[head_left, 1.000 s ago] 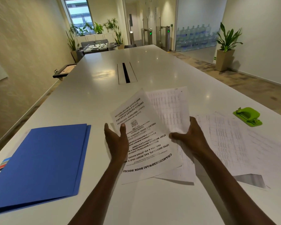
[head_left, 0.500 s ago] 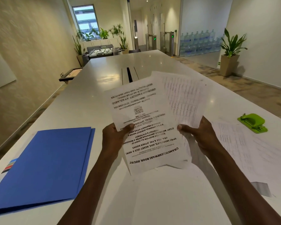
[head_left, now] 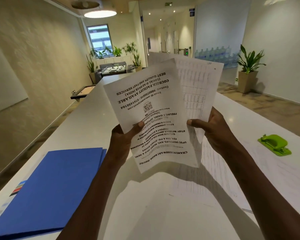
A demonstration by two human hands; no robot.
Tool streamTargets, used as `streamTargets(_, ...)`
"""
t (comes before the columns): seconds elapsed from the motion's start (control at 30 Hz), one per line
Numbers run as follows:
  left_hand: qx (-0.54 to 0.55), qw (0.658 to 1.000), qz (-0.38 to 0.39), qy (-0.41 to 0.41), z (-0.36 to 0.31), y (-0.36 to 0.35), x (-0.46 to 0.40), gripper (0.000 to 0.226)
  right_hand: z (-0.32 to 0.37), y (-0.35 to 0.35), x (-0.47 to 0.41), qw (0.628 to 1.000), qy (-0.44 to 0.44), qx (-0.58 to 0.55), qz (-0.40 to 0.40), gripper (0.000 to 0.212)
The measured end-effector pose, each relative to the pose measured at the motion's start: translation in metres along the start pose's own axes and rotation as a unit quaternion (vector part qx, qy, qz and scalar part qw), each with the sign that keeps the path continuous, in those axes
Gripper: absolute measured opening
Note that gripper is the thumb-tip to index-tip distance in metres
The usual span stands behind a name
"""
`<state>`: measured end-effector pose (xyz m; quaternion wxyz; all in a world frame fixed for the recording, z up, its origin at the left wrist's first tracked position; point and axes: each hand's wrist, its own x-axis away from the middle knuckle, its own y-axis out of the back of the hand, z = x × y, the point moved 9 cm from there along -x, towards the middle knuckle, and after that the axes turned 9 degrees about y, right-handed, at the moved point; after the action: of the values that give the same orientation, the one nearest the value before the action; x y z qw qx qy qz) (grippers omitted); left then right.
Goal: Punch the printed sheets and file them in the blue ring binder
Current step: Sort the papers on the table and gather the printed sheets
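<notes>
You pinch the fanned sheets (head_left: 156,115) between both thumbs and fingers, left hand (head_left: 123,141) and right hand (head_left: 213,130); punch (head_left: 274,144) and binder (head_left: 47,187) untouched, so everything remains.

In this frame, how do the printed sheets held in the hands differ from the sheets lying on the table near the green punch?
The held sheets are raised off the table, fanned and tilted, gripped by the left hand and right hand; the table sheets lie flat and untouched. The held sheets' front page carries bold text that reads upside down; the table sheets show only faint grid lines. Both are white paper, and no punched holes are visible.
</notes>
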<state>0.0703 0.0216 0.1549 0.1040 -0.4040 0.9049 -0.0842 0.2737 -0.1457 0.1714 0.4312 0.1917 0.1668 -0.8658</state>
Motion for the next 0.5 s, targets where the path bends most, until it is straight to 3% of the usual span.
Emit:
streamTargets(0.23,0.085,0.991,0.090,0.049,0.000,-0.021,-0.002,0.063,0.003,0.000,-0.005,0.999,-0.016,-0.022,0.037,0.049)
streamTargets(0.37,0.088,0.986,0.128,0.057,0.008,-0.029,0.000,0.056,-0.003,-0.001,-0.003,0.998,-0.038,-0.041,0.043,0.043)
streamTargets(0.5,0.023,0.998,0.058,0.018,0.005,-0.023,0.001,0.039,-0.010,0.001,-0.002,0.999,-0.044,-0.009,0.026,0.041)
